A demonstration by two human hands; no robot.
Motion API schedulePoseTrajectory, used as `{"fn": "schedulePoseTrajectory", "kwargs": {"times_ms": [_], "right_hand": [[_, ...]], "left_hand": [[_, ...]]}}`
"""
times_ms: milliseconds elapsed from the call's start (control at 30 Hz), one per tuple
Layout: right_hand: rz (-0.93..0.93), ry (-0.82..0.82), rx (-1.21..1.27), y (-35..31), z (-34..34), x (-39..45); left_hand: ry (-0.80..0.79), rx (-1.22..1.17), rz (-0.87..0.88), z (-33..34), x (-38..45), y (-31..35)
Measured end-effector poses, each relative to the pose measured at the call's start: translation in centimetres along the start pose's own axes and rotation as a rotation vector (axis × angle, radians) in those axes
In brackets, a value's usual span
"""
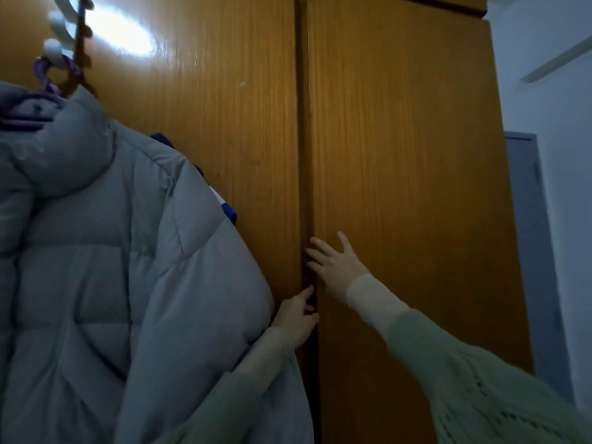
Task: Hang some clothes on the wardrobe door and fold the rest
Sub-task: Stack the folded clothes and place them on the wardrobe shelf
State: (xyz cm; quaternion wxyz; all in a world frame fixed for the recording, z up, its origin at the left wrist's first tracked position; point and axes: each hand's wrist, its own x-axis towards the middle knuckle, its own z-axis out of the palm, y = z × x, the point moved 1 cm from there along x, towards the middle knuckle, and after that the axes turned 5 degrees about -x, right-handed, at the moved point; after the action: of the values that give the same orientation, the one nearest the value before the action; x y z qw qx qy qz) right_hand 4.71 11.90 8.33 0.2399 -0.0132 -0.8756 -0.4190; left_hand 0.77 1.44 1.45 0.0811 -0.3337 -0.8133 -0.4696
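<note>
Room: dim, with a pale wall (pixel 551 75) to the right of the wardrobe and a grey door (pixel 531 251) beyond its right edge.
Wardrobe: two tall brown doors, the left door (pixel 208 139) and the right door (pixel 400 155), meeting at a dark seam (pixel 304 155) down the middle.
Hook: a white hook (pixel 61 30) sits at the top left corner of the left door.
Hanger: a purple hanger (pixel 48 78) hangs from the hook.
Coat: a grey puffer coat (pixel 112 267) hangs on the hanger, against the left door, covering its left and lower part.
Other garment: a blue and white piece (pixel 224 203) peeks out behind the coat's shoulder.
Left hand: my left hand (pixel 296 318) is at the seam, just beside the coat's sleeve, fingers curled at the right door's edge; I cannot tell how firmly they hold it.
Right hand: my right hand (pixel 333 264) lies flat on the right door near its left edge, fingers spread wide, holding nothing.
Sleeves: green knit sleeves (pixel 480 379) cover both my arms.
</note>
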Motion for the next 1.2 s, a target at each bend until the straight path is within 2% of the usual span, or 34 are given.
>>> {"fn": "schedulePoseTrajectory", "kwargs": {"times_ms": [167,700,800,900,1067,1200], "right_hand": [[-0.022,0.052,-0.096,0.1,0.0,0.1],[-0.005,0.054,-0.314,-1.0,-1.7,0.9],[-0.001,0.059,-0.341,-1.1,-2.1,0.7],[-0.002,0.121,-0.189,-0.4,-2.0,-0.8],[-0.028,0.287,0.074,1.5,-1.9,-3.6],[0.013,0.476,0.239,2.2,-2.6,-5.5]], "left_hand": [[0.001,0.000,0.041,-0.6,0.7,-0.8],[0.090,-0.038,0.076,-0.8,0.8,-0.9],[0.056,-0.086,0.062,-0.9,0.7,-1.4],[0.007,-0.081,0.016,-0.4,0.2,-1.3],[-0.016,-0.458,-0.008,0.2,-0.1,0.8],[-0.065,-0.523,-0.015,0.5,-1.4,1.9]]}}
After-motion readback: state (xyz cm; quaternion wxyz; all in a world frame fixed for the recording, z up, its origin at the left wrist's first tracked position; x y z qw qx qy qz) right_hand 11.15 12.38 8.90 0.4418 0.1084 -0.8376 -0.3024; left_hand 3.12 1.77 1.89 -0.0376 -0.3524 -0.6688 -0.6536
